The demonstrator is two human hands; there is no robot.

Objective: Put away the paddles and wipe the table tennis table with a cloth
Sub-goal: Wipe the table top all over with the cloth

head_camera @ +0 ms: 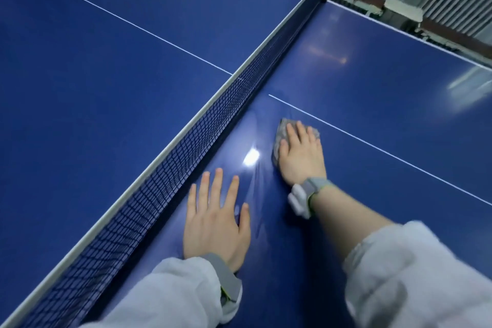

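Wiping stage, head view. The right hand (299, 153), at centre frame, lies flat with straight fingers on a grey cloth (279, 133), pressing it to the blue bench (372, 128) just beside the net (186, 146); its grip is uncurled, pinning the cloth rather than clasping it. The left hand (215, 221), lower centre, rests spread and empty on the bench, near the net. No paddles are in view. Risks, as judgement: an unclasped cloth may slip from under the palm on a fast stroke; a stroke towards the upper left could snag the mesh; the bracing left hand may smear the glossy, freshly wiped surface.
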